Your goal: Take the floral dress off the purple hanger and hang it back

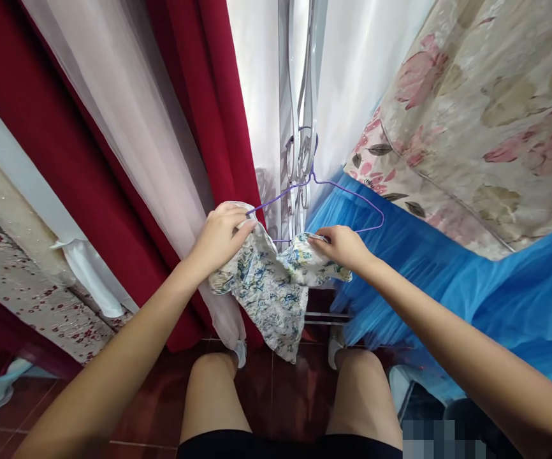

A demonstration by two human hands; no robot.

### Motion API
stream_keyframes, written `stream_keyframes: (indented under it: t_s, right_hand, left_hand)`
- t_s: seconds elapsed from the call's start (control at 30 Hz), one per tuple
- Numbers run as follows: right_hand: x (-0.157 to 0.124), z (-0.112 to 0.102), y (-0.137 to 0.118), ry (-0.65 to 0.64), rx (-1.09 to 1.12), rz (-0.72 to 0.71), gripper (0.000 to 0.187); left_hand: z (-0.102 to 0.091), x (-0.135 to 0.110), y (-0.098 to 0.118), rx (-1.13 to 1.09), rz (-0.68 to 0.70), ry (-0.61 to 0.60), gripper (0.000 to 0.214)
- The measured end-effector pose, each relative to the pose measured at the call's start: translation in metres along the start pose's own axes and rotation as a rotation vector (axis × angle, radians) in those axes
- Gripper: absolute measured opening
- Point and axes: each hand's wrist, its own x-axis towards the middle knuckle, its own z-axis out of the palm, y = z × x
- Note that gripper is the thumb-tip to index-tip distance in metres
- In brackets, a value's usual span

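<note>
A small white floral blouse (271, 296) with blue and yellow print hangs between my hands. My left hand (225, 233) is closed on its left shoulder, where one arm of the purple hanger (347, 189) goes in at the neckline. At the other shoulder, my right hand (340, 245) pinches the cloth edge between thumb and fingers. The hanger's right arm sticks out bare above that hand, outside the garment. Its hook is caught on a white metal stand (299, 127) with curved bars.
Long dark red drapes (223, 95) and pale pink sheer cloth (127, 95) hang to the left. On the right are a beige floral fabric (505, 95) and blue tulle (510, 293). Below lies a dark red tiled floor (146, 408), with my knees at the bottom.
</note>
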Motion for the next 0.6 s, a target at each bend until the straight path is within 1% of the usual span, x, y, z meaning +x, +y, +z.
stream_keyframes:
  t_s: [0.07, 0.13, 0.17, 0.2, 0.3, 0.33, 0.37, 0.4, 0.47, 0.57, 0.6]
  right_hand:
    - [-0.01, -0.004, 0.001, 0.013, 0.053, -0.012, 0.035]
    - [-0.023, -0.01, 0.011, 0.083, 0.134, 0.004, 0.031]
    - [-0.03, -0.013, 0.02, 0.137, 0.179, 0.016, 0.033]
    - [-0.036, -0.017, 0.029, 0.199, 0.227, 0.024, 0.044]
    - [-0.047, -0.031, 0.064, 0.345, 0.354, 0.031, 0.093]
    - [-0.046, -0.036, 0.075, 0.368, 0.378, 0.038, 0.103]
    - [-0.043, -0.041, 0.085, 0.382, 0.381, 0.058, 0.108]
    - [-0.038, -0.047, 0.094, 0.374, 0.359, 0.089, 0.11]
    - [-0.024, -0.057, 0.107, 0.306, 0.278, 0.164, 0.103]
    - [-0.006, -0.067, 0.113, 0.136, 0.176, 0.212, 0.074]
    - [-0.002, -0.068, 0.112, 0.112, 0.169, 0.205, 0.068]
  left_hand:
    - [0.004, 0.012, 0.004, -0.091, -0.039, 0.028, 0.045]
    - [0.007, 0.02, 0.005, -0.186, -0.087, 0.012, 0.048]
    - [0.008, 0.023, 0.005, -0.232, -0.099, -0.006, 0.049]
    - [0.008, 0.024, 0.006, -0.276, -0.103, -0.029, 0.05]
    - [0.006, 0.024, 0.007, -0.384, -0.103, -0.087, 0.05]
    - [0.004, 0.024, 0.008, -0.411, -0.104, -0.103, 0.05]
    - [0.003, 0.024, 0.009, -0.434, -0.102, -0.122, 0.051]
    - [0.002, 0.025, 0.011, -0.451, -0.096, -0.144, 0.051]
    - [0.001, 0.027, 0.013, -0.473, -0.084, -0.192, 0.051]
    - [0.002, 0.03, 0.014, -0.511, -0.086, -0.228, 0.052]
    - [0.002, 0.03, 0.013, -0.528, -0.097, -0.231, 0.052]
